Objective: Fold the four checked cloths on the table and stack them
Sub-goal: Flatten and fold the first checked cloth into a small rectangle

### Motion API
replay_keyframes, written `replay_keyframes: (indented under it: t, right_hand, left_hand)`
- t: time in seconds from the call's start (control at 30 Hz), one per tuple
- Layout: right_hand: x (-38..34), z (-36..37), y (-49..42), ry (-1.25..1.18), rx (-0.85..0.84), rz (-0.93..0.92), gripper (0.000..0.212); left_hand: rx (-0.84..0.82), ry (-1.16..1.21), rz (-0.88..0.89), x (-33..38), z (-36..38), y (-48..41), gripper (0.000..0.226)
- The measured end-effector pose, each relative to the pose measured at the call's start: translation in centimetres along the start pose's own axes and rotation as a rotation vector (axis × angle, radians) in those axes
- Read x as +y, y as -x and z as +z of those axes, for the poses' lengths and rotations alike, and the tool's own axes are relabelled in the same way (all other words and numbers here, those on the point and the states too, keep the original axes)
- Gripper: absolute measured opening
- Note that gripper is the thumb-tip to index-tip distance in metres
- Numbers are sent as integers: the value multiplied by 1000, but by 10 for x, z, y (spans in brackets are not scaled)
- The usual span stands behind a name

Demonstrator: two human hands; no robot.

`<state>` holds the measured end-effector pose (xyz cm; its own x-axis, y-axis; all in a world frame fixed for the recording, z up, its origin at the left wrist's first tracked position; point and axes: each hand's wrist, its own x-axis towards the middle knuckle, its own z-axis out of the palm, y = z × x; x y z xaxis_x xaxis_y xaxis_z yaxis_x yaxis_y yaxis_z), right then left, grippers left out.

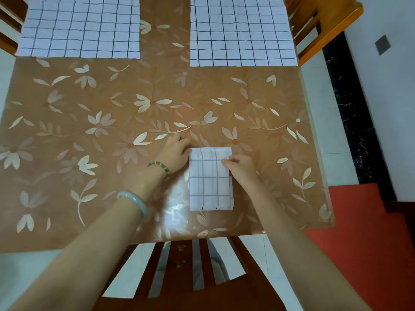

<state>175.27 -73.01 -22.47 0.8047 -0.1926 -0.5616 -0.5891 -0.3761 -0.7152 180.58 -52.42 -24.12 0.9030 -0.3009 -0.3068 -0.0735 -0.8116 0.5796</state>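
Observation:
A folded white checked cloth (210, 182) lies as a narrow upright rectangle near the table's front edge, with more folded layers showing under its lower right corner. My left hand (177, 151) rests at its upper left corner, fingers curled against the edge. My right hand (239, 164) pinches the cloth's upper right edge. Two unfolded checked cloths lie flat at the back: one at the far left (80, 28), one at the far right (241, 32).
The table (89, 122) has a brown floral cover. A wooden chair back (195, 265) stands against the near edge, another chair (323, 25) at the far right, and a third at the far left. Red floor lies to the right.

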Motion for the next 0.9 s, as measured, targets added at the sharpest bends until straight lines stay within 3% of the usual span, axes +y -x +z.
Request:
replay_keyframes:
  t: [0.1,0.3,0.4,0.53,0.9]
  right_hand:
    - [0,0,-2,-14,-2,11,25]
    - [2,0,-2,21,-1,-7,20]
    - [3,0,-3,5,-9,-8,21]
    - [2,3,-4,33,24,-24,29]
    - [5,10,-14,223,118,-70,31]
  left_hand:
    - [-118,-20,21,-3,-6,-12,24]
    - [-140,37,150,-3,-16,-19,42]
    - [-189,-103,192,-4,-17,-22,33]
    - [-252,-216,91,-17,-18,-28,21]
    - [11,125,-179,1,-4,-24,17]
